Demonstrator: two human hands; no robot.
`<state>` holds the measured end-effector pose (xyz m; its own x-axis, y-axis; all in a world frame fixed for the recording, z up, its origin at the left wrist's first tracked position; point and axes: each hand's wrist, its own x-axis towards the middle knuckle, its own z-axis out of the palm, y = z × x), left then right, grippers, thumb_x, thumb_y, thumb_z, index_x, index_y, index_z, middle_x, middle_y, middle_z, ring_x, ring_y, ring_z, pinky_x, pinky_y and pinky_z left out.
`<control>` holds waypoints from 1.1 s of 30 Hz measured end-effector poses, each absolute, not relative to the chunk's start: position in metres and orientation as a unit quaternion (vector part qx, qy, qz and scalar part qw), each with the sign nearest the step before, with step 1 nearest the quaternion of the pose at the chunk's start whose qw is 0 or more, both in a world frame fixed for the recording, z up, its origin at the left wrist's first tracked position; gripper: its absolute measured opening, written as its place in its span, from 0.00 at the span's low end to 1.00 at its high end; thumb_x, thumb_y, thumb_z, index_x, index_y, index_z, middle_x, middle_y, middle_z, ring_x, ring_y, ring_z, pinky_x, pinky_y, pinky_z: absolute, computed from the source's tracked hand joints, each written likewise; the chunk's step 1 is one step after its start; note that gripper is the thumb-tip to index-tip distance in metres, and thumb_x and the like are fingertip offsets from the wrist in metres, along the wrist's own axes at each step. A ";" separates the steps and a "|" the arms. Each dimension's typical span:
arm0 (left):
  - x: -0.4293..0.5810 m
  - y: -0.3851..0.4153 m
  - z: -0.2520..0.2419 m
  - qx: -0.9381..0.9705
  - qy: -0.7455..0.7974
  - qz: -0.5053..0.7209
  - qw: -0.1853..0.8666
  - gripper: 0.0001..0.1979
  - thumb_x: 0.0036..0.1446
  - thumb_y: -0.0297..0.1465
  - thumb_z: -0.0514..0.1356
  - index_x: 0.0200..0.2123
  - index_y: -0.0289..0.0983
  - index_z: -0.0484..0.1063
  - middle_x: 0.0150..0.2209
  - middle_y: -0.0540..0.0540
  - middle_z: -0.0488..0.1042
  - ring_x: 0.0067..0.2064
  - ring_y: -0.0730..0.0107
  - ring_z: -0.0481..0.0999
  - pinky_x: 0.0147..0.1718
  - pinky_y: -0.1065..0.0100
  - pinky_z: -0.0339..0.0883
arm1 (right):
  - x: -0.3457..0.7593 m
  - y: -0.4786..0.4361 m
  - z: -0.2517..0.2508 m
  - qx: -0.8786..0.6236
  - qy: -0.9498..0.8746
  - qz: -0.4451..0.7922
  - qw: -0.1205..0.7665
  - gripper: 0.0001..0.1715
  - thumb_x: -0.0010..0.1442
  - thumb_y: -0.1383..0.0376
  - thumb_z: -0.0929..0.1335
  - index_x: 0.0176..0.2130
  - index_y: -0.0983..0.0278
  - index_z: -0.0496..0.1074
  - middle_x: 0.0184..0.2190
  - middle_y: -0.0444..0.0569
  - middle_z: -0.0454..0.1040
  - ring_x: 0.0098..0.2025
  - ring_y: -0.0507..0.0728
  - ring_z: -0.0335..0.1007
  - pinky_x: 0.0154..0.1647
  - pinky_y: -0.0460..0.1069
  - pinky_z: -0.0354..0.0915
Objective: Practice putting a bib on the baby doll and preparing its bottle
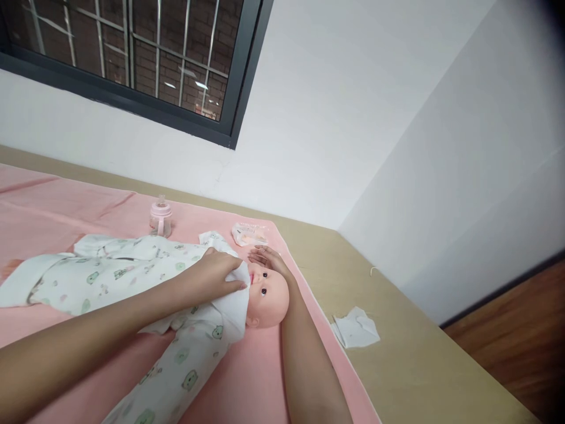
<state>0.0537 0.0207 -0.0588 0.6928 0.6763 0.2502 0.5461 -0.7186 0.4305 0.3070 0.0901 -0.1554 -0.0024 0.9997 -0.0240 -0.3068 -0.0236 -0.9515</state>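
A baby doll lies on its back in a white outfit with green animal prints, its bald head toward the right. My left hand reaches across the doll's chest and pinches a white cloth between thumb and fingers, close to the doll's mouth. Whether this cloth is separate from the outfit's collar, I cannot tell. Around the far side of the head curves my right hand, its fingers stretched out beside the doll's cheek. The head hides part of that palm.
A pink sheet covers much of the wooden surface. Beyond the doll stand a pink-lidded baby bottle and a clear plastic packet. A crumpled white tissue lies at the right. Walls and a barred window bound the far side.
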 end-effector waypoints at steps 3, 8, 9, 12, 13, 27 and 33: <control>0.054 0.021 -0.058 0.909 0.340 0.195 0.144 0.11 0.57 0.34 0.56 0.24 0.37 0.62 0.27 0.47 0.72 0.34 0.59 0.71 0.43 0.58 0.59 | 0.307 0.091 -0.156 -0.425 -0.409 0.574 0.568 0.16 0.47 0.62 0.76 0.36 0.61 0.72 0.45 0.49 0.77 0.50 0.58 0.74 0.58 0.57 0.64; 0.055 0.022 -0.059 0.912 0.340 0.181 0.139 0.07 0.58 0.33 0.55 0.31 0.37 0.70 0.31 0.46 0.75 0.40 0.55 0.73 0.47 0.57 0.58 | 0.309 0.094 -0.161 -0.417 -0.416 0.578 0.565 0.18 0.47 0.60 0.76 0.38 0.61 0.72 0.45 0.50 0.77 0.51 0.58 0.73 0.58 0.56 0.64; 0.055 0.022 -0.059 0.912 0.341 0.181 0.140 0.07 0.58 0.33 0.55 0.31 0.37 0.70 0.31 0.46 0.75 0.40 0.55 0.73 0.47 0.57 0.58 | 0.310 0.095 -0.162 -0.418 -0.417 0.576 0.565 0.19 0.46 0.60 0.76 0.38 0.61 0.72 0.45 0.49 0.77 0.50 0.58 0.73 0.57 0.55 0.64; 0.055 0.023 -0.059 0.911 0.337 0.190 0.145 0.07 0.58 0.32 0.55 0.31 0.37 0.70 0.31 0.46 0.75 0.39 0.56 0.73 0.47 0.56 0.57 | 0.311 0.095 -0.163 -0.420 -0.422 0.573 0.564 0.19 0.47 0.59 0.76 0.39 0.61 0.72 0.44 0.49 0.78 0.50 0.58 0.73 0.57 0.55 0.64; 0.055 0.023 -0.059 0.910 0.336 0.194 0.145 0.06 0.58 0.32 0.55 0.31 0.37 0.70 0.31 0.46 0.74 0.39 0.57 0.72 0.47 0.57 0.56 | 0.311 0.094 -0.163 -0.419 -0.424 0.573 0.562 0.19 0.47 0.59 0.75 0.39 0.61 0.72 0.44 0.49 0.78 0.50 0.58 0.74 0.57 0.55 0.65; 0.056 0.028 -0.061 0.903 0.348 0.222 0.121 0.08 0.58 0.29 0.54 0.27 0.36 0.70 0.32 0.45 0.74 0.40 0.58 0.70 0.44 0.58 0.54 | 0.316 0.099 -0.164 -0.409 -0.426 0.579 0.562 0.18 0.46 0.61 0.76 0.38 0.61 0.73 0.41 0.49 0.78 0.50 0.59 0.74 0.58 0.57 0.64; 0.056 0.029 -0.063 0.909 0.330 0.228 0.117 0.12 0.57 0.25 0.51 0.31 0.39 0.75 0.35 0.46 0.76 0.41 0.58 0.70 0.43 0.57 0.52 | 0.317 0.097 -0.163 -0.411 -0.430 0.576 0.561 0.17 0.47 0.61 0.76 0.39 0.62 0.75 0.40 0.49 0.78 0.47 0.58 0.75 0.58 0.56 0.65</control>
